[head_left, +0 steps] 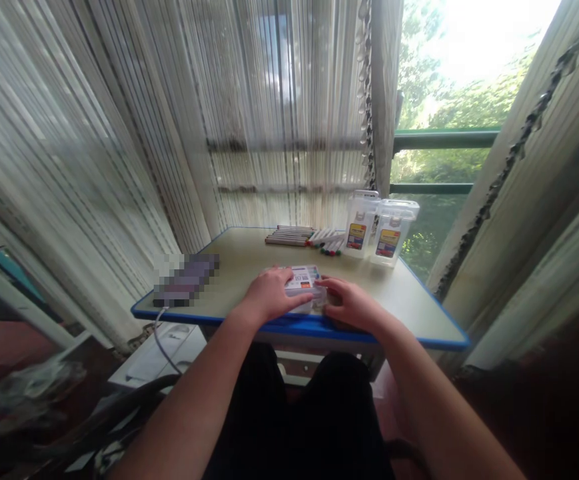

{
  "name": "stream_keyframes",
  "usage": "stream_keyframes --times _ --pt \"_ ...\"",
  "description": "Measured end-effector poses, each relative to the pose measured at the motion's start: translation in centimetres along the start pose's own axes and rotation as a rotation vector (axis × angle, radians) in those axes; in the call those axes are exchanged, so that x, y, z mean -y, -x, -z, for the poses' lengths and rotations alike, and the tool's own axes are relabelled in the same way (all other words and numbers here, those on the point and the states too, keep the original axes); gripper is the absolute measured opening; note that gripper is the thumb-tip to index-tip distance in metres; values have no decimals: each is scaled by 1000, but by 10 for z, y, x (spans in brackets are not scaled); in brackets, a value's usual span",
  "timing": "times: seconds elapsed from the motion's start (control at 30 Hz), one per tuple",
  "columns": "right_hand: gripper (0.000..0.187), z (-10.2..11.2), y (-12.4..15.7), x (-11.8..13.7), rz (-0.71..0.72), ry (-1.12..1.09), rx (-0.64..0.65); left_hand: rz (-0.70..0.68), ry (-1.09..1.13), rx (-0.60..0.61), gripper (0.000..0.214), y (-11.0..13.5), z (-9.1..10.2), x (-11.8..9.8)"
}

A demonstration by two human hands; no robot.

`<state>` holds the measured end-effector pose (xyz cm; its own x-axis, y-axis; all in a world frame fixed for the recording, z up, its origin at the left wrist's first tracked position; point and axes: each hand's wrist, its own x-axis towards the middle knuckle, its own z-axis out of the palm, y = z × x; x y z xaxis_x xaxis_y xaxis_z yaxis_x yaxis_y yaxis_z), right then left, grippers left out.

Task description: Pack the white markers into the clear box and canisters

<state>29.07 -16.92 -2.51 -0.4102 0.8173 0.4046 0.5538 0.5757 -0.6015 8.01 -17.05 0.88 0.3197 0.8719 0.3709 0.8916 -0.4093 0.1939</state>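
A clear plastic box (300, 279) with a printed white label and a small orange patch lies near the front edge of the table. My left hand (270, 293) grips its left end, fingers over the top and thumb along the front side. At the right end my right hand (352, 304) holds the box, fingertips on the upper edge and thumb lower down. Part of the box is hidden under my fingers, and what is inside cannot be made out.
Behind the box lie several markers (292, 236), some with coloured ends. Two clear plastic cases (389, 235) with yellow labels stand upright at the back right. A blurred-out device (186, 280) with a cable sits at the left. The table (419, 310) has a blue edge.
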Motion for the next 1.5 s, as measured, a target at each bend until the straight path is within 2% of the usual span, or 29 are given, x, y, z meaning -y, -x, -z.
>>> stream_keyframes --times 0.2,0.4,0.77,1.03,1.2,1.33,1.5 --pt "50 1 1 -2 4 -34 23 1 23 22 64 0 2 0" --pt "43 -4 -2 -4 -26 2 -21 3 39 14 62 0 2 2" --pt "44 -10 2 14 -15 364 -3 61 -17 -57 49 -3 -1 -1" --pt "42 -14 1 21 11 449 18 154 -35 -27 44 -21 4 -3" --pt "41 -14 -2 18 16 413 -16 87 31 -44 40 -12 -2 4" --pt "39 -15 -5 17 20 442 -6 -21 77 1 43 -3 -5 14" --pt "38 -16 -4 17 37 490 -1 -54 59 46 48 5 -2 16"
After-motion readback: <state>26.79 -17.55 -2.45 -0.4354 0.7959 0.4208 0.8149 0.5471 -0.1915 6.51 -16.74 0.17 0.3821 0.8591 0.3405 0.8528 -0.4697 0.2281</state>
